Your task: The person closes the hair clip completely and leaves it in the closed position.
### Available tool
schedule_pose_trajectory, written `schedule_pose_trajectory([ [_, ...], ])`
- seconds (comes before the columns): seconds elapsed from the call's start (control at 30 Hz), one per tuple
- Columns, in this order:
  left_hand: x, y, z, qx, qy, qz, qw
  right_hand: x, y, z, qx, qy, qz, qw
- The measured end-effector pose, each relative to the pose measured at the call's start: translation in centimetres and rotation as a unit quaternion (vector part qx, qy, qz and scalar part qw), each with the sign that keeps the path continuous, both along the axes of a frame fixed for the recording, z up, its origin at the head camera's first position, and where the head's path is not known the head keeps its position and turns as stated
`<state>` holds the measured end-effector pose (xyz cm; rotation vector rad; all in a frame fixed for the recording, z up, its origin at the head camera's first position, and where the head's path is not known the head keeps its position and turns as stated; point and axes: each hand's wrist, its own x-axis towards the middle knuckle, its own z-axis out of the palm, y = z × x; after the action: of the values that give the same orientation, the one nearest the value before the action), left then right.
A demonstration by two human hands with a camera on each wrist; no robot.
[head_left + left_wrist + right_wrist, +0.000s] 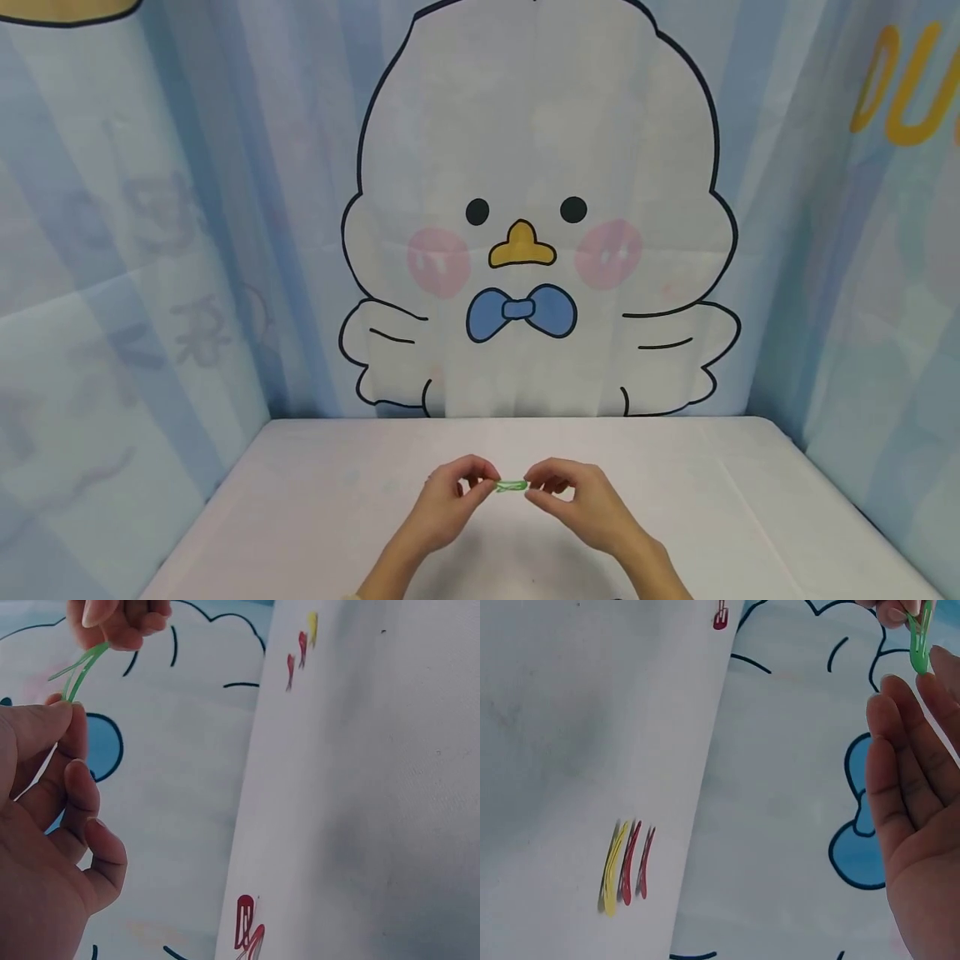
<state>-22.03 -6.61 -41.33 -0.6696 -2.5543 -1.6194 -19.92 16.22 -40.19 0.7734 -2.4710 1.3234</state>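
The left hand [444, 507] pinches one end of the green clip [512, 485] between thumb and finger, and the right hand [592, 504] appears to pinch the other, rounded end, so the clip spans the gap between the two hands, raised above the bench [322, 517]. In the left wrist view its legs stand apart — one reaches into the left hand's pinch while the other sticks out free just beside it. The step in hand looks like working the clip's legs with both hands; the next move would seem to call for a steady hold by the right hand on the rounded end, with the left hand's fingertips controlling the thin legs, since so slight a piece could spring or slip. On the bench, below and on the right hand's side, the yellow clip [613, 870] lies near two red clips [628, 866]; below, on the left hand's side, is a red pair [244, 915], partly cut off by the frame. As for writing, yellow letters [911, 136] reading "DU" stand on the backdrop [817, 250], up and to the right of the right hand, with more cut off at the edge. Faint characters to the left of the left hand cannot be read — and no brand shows on the clips.
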Motion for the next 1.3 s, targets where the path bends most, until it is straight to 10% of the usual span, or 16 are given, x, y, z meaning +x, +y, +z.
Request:
schedule_pose_trajectory([
  [0.7, 0.7, 0.0, -0.5, 0.026, -0.005, -0.035, 0.9990, 0.0, -0.7, -0.6, -0.012, 0.027, -0.008, 1.000],
  [1.3, 0.8, 0.5, -0.7, 0.020, 0.037, 0.035, 0.9985, -0.1, -1.4, -0.8, -0.032, 0.079, -0.006, 0.996],
])
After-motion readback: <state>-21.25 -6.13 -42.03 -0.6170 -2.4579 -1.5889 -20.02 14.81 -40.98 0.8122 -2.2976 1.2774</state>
